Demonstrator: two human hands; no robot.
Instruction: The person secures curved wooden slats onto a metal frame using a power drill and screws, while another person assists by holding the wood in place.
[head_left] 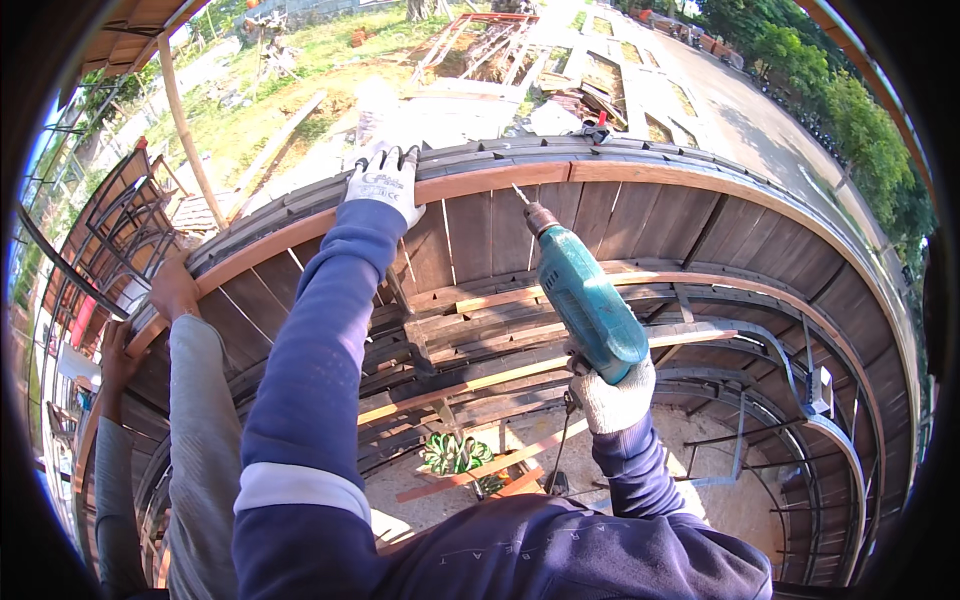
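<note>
One curved, weathered-plank wall [600, 225] carries a smooth reddish strip [490, 180] along its top edge. Nearer, a rounded teal drill [590, 300] is clamped in the gloved right hand [615, 397]; the left hand [385, 187], fingers apart, drapes over that edge. Drilling seems in hand, needing the slim bit [521, 194] held square.

Strong daylight floods the scene from outdoors; the ground [375, 105] towards eleven o'clock burns out to near-white, and the road [740, 110] between one and two is pale with glare. Inside, the plank wall [470, 235] sits in shade, with sun patches on the floor [715, 450]. A bluish veil washes the left sleeve [330, 330]. The drill [590, 300] looks sharp. Fisheye curvature bends edges towards a black rim.
</note>
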